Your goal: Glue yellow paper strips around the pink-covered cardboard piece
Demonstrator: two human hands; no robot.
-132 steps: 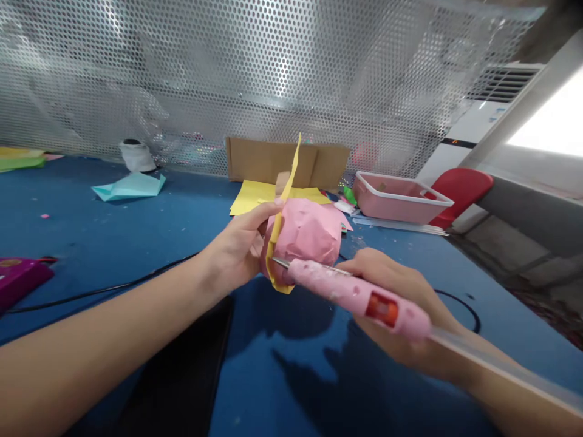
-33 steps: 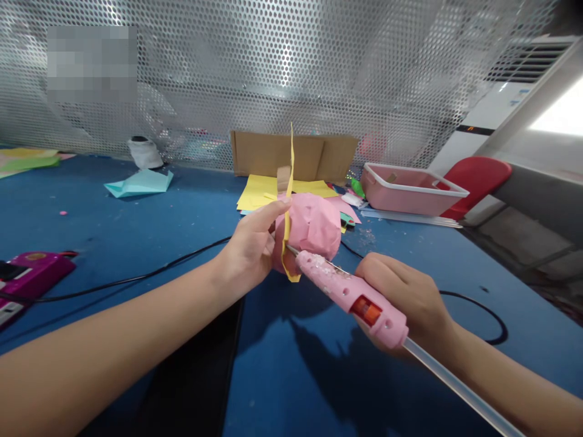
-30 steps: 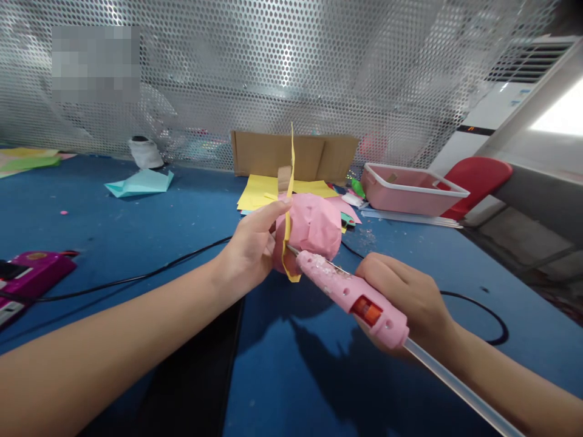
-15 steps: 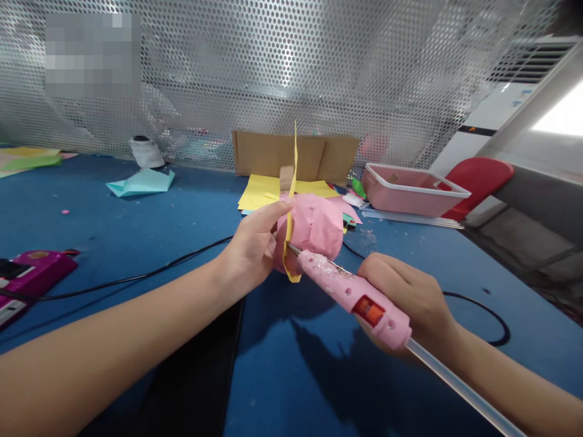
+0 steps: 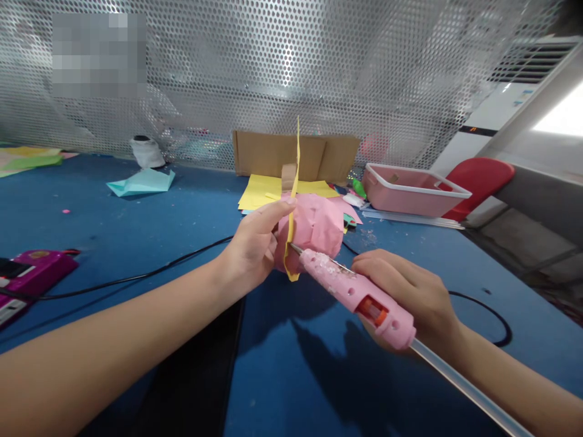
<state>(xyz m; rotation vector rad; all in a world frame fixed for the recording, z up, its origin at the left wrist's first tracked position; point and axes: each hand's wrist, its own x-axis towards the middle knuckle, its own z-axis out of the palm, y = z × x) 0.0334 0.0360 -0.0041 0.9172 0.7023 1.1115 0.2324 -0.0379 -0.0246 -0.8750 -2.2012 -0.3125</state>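
My left hand (image 5: 257,240) is closed on a rounded pink paper craft piece (image 5: 319,224), holding it above the table; most of its fingers are hidden behind the piece. A thin yellow paper strip (image 5: 291,237) stands on edge along the piece's left side and rises well above it, my thumb resting against it. In my right hand (image 5: 410,291) is a pink hot glue gun (image 5: 341,282), gripped from the right side. Its metal nozzle meets the lower part of the yellow strip. A clear glue stick (image 5: 464,385) juts from the back of the gun.
Behind the hands lie yellow paper sheets (image 5: 255,193) and a standing cardboard piece (image 5: 259,152). A pink basket (image 5: 410,191) sits at the back right. Folded light-blue paper (image 5: 143,182) and a magenta power strip (image 5: 43,273) are on the left. A black cord (image 5: 173,261) crosses the blue table.
The glue gun and my right hand have shifted very slightly right. The yellow strip's upper end leans a touch further right. Both hands keep their holds.
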